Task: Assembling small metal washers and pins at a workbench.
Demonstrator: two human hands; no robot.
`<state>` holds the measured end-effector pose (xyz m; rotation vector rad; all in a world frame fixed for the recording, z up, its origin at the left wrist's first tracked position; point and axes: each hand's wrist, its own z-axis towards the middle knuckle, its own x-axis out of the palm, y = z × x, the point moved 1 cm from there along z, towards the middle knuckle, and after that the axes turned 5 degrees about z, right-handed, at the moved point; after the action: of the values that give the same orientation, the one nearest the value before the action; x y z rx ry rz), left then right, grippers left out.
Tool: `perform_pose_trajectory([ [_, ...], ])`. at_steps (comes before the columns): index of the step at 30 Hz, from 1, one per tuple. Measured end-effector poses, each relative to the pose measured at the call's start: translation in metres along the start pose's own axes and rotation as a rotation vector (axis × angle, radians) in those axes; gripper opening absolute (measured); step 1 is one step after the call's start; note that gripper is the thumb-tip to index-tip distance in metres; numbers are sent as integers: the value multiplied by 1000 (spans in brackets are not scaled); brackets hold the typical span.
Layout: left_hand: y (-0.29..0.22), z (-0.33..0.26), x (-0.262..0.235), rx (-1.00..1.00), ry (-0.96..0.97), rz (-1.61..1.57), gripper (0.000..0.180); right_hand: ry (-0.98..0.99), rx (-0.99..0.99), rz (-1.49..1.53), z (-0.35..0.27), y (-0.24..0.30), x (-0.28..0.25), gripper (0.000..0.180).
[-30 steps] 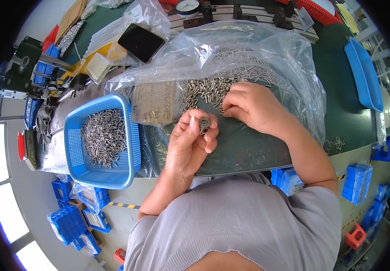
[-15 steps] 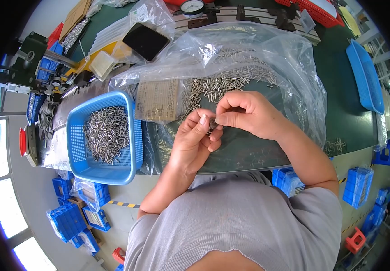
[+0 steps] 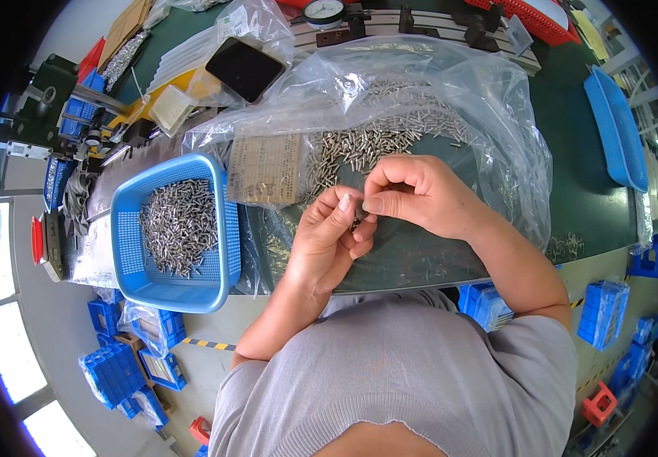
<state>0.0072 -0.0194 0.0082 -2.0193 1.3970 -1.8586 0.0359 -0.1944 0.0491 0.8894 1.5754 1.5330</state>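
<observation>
My left hand (image 3: 330,225) is curled, palm up, around a few small metal pins (image 3: 358,216), mostly hidden by its fingers. Thumb and forefinger of my right hand (image 3: 420,194) are pinched together right beside the left fingertips; what they grip is too small to make out. Both hands are above the near part of the bench. Just beyond them, a heap of small metal pins (image 3: 363,145) lies on a clear plastic bag (image 3: 489,99). To the left stands a blue plastic basket (image 3: 127,266) with many similar pins (image 3: 180,228) in it.
A brown printed card (image 3: 266,169) lies under plastic between basket and heap. Farther back are a black phone (image 3: 246,69), a dial gauge (image 3: 324,11) on a metal rail, and a red basket (image 3: 530,21). Another blue basket (image 3: 616,129) is at the right edge.
Hardly anything differs. The fingers of both hands have shifted slightly where they meet; the basket and the heap look the same.
</observation>
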Motion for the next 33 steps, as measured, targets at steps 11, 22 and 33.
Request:
perform_pose_trajectory([
  [11, 0, 2, 1, -5, 20, 45, 20, -45, -119, -112, 3, -6, 5, 13],
  [22, 1, 2, 0, 7, 0, -8, 23, -123, -326, -349, 2, -6, 1, 14],
  [33, -3, 4, -6, 176, 107, -165, 22, -137, -274, -645, 3, -10, -24, 12],
])
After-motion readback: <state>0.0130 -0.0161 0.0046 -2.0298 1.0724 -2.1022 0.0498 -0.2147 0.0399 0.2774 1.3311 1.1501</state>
